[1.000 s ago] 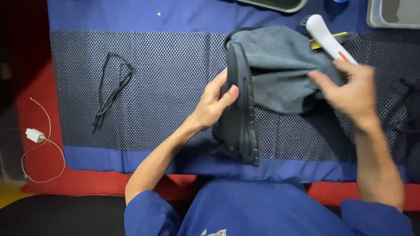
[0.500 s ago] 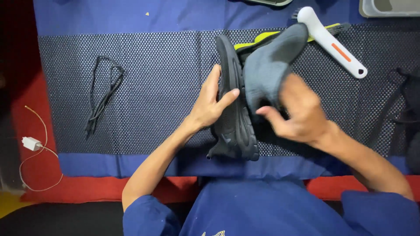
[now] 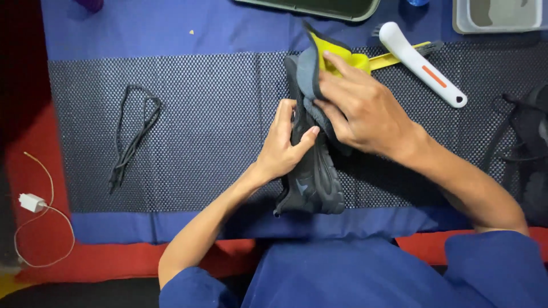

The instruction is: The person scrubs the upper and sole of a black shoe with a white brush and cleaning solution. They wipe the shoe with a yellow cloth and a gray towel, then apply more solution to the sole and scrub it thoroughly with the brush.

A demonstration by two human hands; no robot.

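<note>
While I scan from the left, scene: dotted black mat (image 3: pixel 217 108) over blue cloth.
Far left: white charger (image 3: pixel 31 202) with cable; black shoelace (image 3: pixel 132 140) lies loose on my mat.
Left hand (image 3: pixel 282 145): I grip the black shoe (image 3: pixel 313 182), standing on edge mid-mat.
Right hand (image 3: pixel 359 108): I press a grey-and-yellow cloth (image 3: pixel 319 65) against the shoe.
Right: white-handled brush (image 3: pixel 422 63); second dark shoe (image 3: pixel 528 148) at the edge.

A matt black knitted-fabric shoe (image 3: pixel 311 177) with a rubbery sole meets a soft grey-and-yellow cloth (image 3: pixel 319 63) on a dotted, rough black mesh mat (image 3: pixel 217 114) over smooth blue fabric (image 3: pixel 171 28), near a glossy white plastic brush handle (image 3: pixel 419 63).
</note>
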